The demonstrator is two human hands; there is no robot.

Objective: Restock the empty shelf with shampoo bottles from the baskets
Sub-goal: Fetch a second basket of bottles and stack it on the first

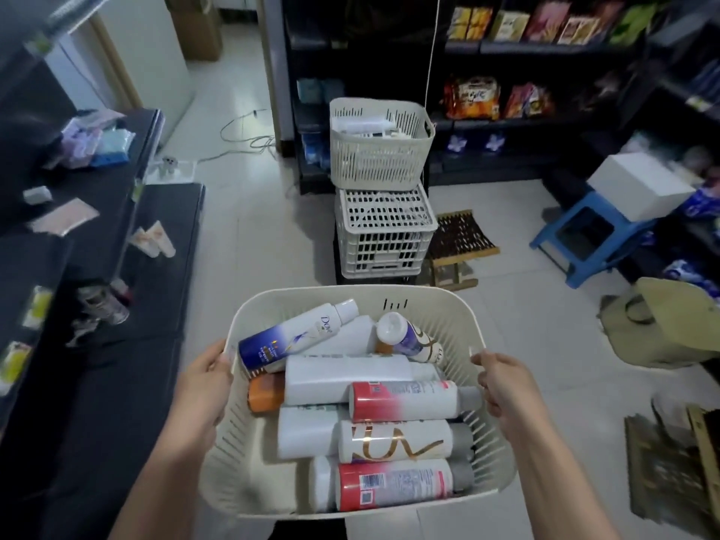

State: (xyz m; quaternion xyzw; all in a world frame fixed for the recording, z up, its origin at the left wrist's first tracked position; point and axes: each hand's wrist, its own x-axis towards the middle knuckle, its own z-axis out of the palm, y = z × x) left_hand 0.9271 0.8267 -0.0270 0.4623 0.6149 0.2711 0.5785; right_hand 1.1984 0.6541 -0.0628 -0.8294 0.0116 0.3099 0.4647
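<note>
A cream plastic basket (311, 296) is held up in front of me, filled with several shampoo bottles lying on their sides. Among them are a white-and-blue Dove bottle (290, 337), a red-and-white bottle (405, 399) and a white bottle with gold lettering (397, 440). My left hand (204, 378) grips the basket's left rim. My right hand (504, 385) grips its right rim. The dark shelf (117, 344) on the left carries only a few scattered small items.
Ahead on the tiled floor a second cream basket (380, 150) sits on stacked white crates (383, 235). A blue stool (588, 235) bearing a white box stands at the right, near an olive bag (670, 325). Dark shelves with snack packs (545, 52) line the back.
</note>
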